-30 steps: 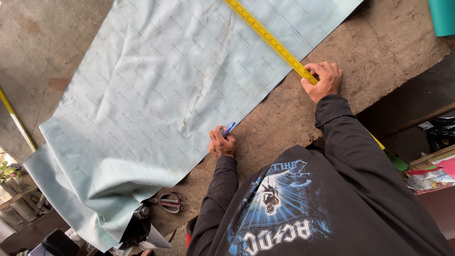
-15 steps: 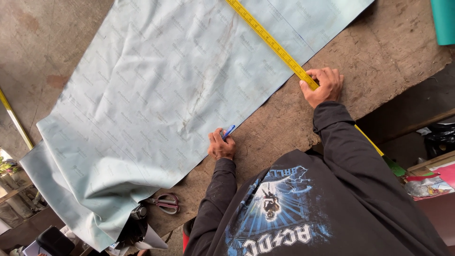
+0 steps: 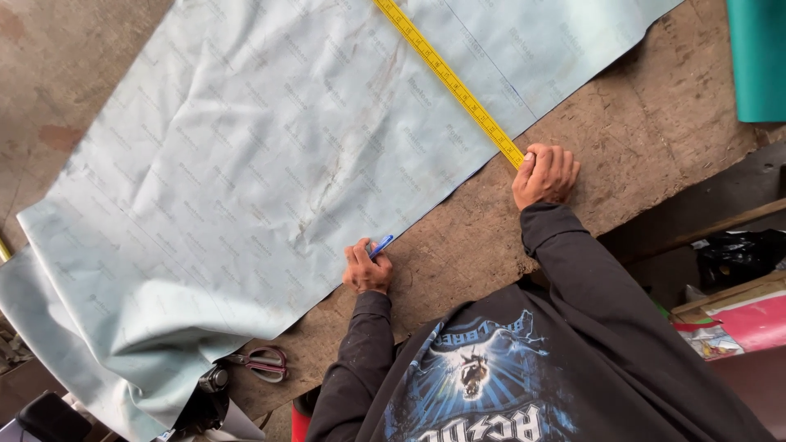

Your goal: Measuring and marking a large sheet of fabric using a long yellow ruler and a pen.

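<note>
A pair of scissors (image 3: 260,363) lies on the worn brown worktable (image 3: 639,123) at the lower left, just beside the drooping corner of a large pale blue sheet (image 3: 246,180) that covers most of the surface. At the sheet's near edge, the left hand (image 3: 366,270) is closed around a blue pen (image 3: 381,245), its tip touching the sheet's border. Further right, the right hand (image 3: 545,173) presses flat with curled fingers on the end of a yellow measuring tape (image 3: 446,78), which runs diagonally across the sheet. A teal roll (image 3: 757,57) stands at the far right.
</note>
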